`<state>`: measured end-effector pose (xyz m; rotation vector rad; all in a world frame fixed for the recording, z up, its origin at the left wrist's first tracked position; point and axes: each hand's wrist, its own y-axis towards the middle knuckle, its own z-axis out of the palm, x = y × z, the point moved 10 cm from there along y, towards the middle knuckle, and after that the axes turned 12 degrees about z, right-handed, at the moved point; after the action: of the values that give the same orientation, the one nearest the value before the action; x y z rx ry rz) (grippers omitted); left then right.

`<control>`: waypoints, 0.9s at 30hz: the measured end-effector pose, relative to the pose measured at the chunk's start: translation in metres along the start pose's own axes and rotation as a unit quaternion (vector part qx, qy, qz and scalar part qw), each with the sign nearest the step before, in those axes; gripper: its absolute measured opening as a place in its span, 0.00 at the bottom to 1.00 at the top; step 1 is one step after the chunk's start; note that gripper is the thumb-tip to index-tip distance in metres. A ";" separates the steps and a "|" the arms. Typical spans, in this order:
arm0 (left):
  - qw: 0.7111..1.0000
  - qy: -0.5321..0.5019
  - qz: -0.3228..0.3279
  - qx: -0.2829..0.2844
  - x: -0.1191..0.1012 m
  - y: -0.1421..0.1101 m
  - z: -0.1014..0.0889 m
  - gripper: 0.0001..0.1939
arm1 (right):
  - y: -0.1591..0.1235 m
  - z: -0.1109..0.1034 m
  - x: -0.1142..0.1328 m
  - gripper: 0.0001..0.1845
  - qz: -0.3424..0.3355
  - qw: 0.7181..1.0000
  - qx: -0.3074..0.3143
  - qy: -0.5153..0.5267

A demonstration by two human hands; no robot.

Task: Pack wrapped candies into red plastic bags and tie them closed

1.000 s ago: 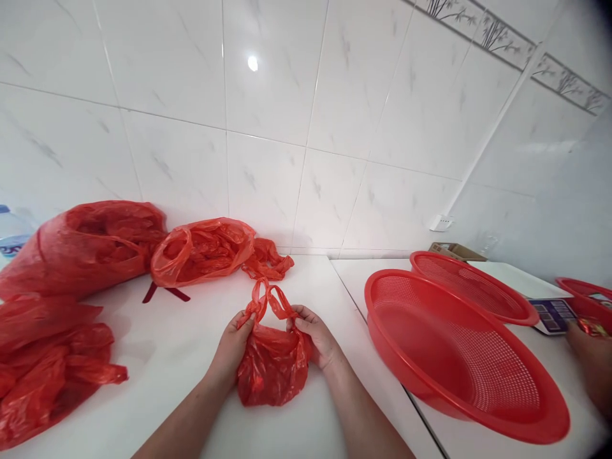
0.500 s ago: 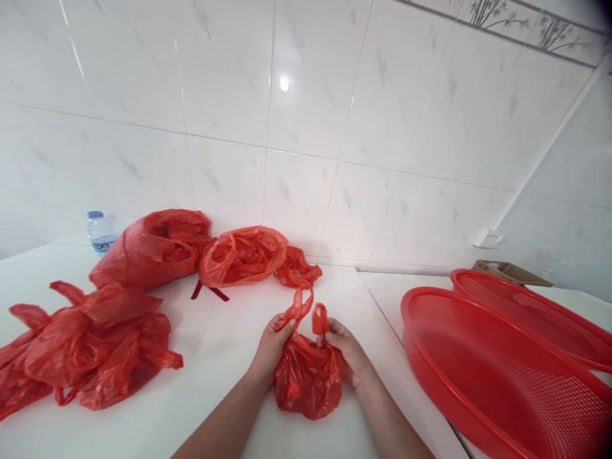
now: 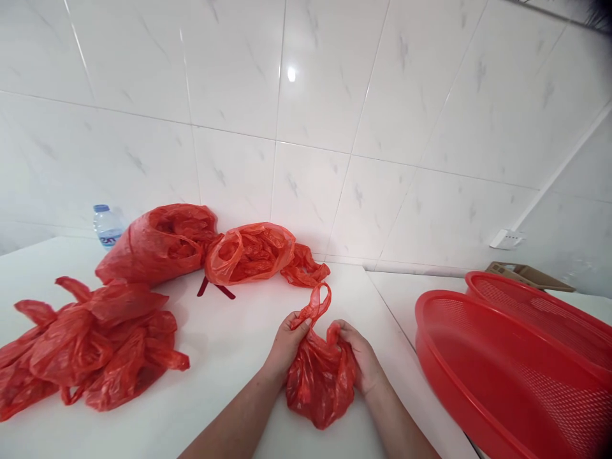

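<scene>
A small red plastic bag (image 3: pixel 321 382), thin, glossy and crumpled into a soft bulging pouch, sits on the smooth white counter (image 3: pixel 229 357). The left hand (image 3: pixel 285 344) pinches one looped handle; the right hand (image 3: pixel 361 357) is closed on the bag's other top edge. Beyond the bag lie two open crinkled bags (image 3: pixel 205 248); left of it, a loose heap of bags (image 3: pixel 90 344); right of it, stacked perforated red baskets (image 3: pixel 516 376).
</scene>
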<state>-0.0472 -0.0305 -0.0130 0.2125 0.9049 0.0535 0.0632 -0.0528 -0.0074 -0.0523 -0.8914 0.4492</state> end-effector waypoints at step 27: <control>0.996 0.066 -0.004 0.062 -0.008 0.004 0.014 0.26 | 0.023 0.035 0.035 0.11 -0.093 0.925 -0.066 -0.364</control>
<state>-0.0410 -0.0296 0.0028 0.3246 1.0428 0.0038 0.0471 -0.0235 0.0353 0.0831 -1.6445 0.2213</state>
